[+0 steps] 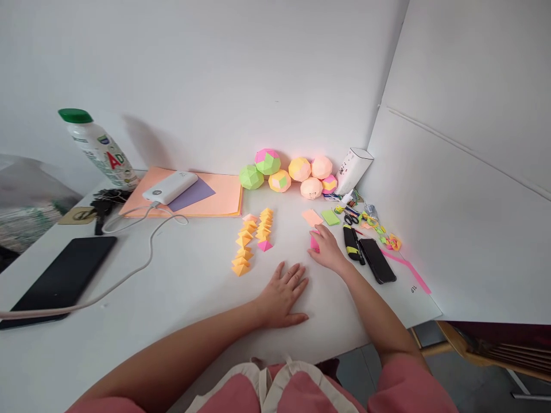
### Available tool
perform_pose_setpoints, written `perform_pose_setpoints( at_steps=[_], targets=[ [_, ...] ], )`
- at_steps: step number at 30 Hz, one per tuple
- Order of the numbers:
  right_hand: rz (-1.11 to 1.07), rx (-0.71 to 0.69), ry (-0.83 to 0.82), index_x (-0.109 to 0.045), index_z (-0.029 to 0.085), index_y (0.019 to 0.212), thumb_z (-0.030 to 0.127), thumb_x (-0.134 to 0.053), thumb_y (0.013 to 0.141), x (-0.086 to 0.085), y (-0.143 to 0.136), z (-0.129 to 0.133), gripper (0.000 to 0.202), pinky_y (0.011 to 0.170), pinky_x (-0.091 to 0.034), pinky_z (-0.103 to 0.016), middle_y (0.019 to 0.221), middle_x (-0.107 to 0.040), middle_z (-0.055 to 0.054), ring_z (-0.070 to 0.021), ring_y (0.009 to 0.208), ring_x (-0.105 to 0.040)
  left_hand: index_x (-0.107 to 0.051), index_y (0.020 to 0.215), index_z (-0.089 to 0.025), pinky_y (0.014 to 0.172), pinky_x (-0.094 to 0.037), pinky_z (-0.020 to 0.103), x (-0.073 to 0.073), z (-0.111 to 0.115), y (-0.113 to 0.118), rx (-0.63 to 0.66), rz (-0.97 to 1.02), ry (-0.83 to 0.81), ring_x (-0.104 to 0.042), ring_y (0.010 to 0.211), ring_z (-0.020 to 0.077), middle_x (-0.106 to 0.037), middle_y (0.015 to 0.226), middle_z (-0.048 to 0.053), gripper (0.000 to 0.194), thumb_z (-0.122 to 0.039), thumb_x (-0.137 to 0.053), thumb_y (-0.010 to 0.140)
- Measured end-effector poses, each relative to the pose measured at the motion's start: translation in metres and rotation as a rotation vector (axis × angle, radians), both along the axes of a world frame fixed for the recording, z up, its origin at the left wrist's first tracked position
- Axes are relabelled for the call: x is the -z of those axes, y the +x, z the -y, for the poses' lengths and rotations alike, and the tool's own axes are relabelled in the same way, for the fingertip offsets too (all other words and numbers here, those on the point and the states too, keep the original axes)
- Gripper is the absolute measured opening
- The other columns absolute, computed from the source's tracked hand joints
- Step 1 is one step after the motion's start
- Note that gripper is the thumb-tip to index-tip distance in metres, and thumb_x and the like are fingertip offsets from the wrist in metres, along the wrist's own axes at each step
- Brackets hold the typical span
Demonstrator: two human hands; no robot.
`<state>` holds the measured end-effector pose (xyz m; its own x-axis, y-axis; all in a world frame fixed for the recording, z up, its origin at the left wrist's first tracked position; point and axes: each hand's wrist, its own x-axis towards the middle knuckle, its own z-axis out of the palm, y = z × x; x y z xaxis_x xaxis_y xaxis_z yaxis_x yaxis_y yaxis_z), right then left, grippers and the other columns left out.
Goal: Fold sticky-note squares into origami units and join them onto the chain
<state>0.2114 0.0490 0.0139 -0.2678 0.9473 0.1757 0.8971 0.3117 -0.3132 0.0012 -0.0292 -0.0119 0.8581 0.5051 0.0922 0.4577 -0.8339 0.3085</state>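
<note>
My left hand lies flat on the white table with its fingers spread and nothing in it. Up and to its right, my right hand has fingers and thumb around a small stack of pink sticky notes on the tabletop. Just beyond that hand lie peach sticky notes and green sticky notes. To the left stand two rows of small folded paper pyramids, mostly orange; a pink pyramid ends the right-hand row.
Several faceted paper balls sit against the wall by a white paper holder. A cutter, scissors and phone lie right. Leftward are a bottle, power bank, cable and tablet.
</note>
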Motion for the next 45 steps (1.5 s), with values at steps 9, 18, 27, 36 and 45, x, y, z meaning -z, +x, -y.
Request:
perform_pose_setpoints(
  at_steps=[9, 18, 27, 36, 45],
  targets=[
    [0.109, 0.013, -0.019, -0.054, 0.008, 0.120, 0.025, -0.047, 0.085, 0.021, 0.016, 0.010, 0.040, 0.104, -0.035, -0.044, 0.131, -0.049, -0.020, -0.0289, 0.125, -0.043, -0.027, 0.141, -0.013, 0.107, -0.002, 0.058, 0.002, 0.000, -0.001, 0.002, 0.028, 0.010, -0.013, 0.138, 0.0340, -0.018, 0.149, 0.019, 0.080, -0.067, -0.026, 0.082],
    [0.157, -0.006, 0.095, -0.062, 0.013, 0.109, 0.021, -0.047, 0.086, 0.019, 0.012, 0.013, 0.028, 0.096, -0.043, -0.044, 0.117, -0.061, -0.017, -0.0279, 0.113, -0.054, -0.025, 0.142, -0.015, 0.108, -0.002, 0.058, 0.004, 0.000, -0.002, 0.003, 0.044, 0.022, -0.015, 0.137, 0.0347, -0.019, 0.149, 0.018, 0.079, -0.065, -0.034, 0.081],
    [-0.133, 0.118, 0.070, -0.065, 0.016, 0.103, 0.023, -0.046, 0.085, 0.009, 0.006, 0.020, 0.027, 0.088, -0.047, -0.044, 0.105, -0.067, -0.013, -0.0271, 0.097, -0.062, -0.040, 0.134, -0.019, 0.110, -0.009, 0.057, 0.001, -0.002, -0.001, -0.046, 0.170, -0.101, -0.024, 0.135, 0.0311, -0.036, 0.143, 0.013, 0.060, -0.052, -0.039, 0.085],
    [-1.299, 0.125, -0.455, -0.058, 0.024, 0.107, 0.043, -0.063, 0.075, -0.003, -0.034, 0.049, 0.038, 0.073, -0.056, -0.036, 0.084, -0.062, -0.002, -0.0169, 0.084, -0.061, -0.049, 0.118, -0.017, 0.095, -0.047, 0.038, -0.012, -0.024, -0.005, -0.369, 0.940, -0.955, -0.055, 0.111, 0.0218, -0.056, 0.122, 0.011, 0.044, -0.042, -0.053, 0.083],
    [-1.002, -0.015, -0.415, -0.057, 0.026, 0.115, 0.037, -0.057, 0.082, -0.002, -0.043, 0.062, 0.035, 0.077, -0.051, -0.028, 0.103, -0.058, -0.005, -0.0138, 0.087, -0.058, -0.056, 0.070, -0.015, 0.072, -0.053, 0.034, -0.022, -0.028, -0.003, -0.624, 1.065, -1.270, -0.065, 0.071, 0.0185, -0.064, 0.069, 0.001, 0.038, -0.052, -0.066, 0.068]
  ],
)
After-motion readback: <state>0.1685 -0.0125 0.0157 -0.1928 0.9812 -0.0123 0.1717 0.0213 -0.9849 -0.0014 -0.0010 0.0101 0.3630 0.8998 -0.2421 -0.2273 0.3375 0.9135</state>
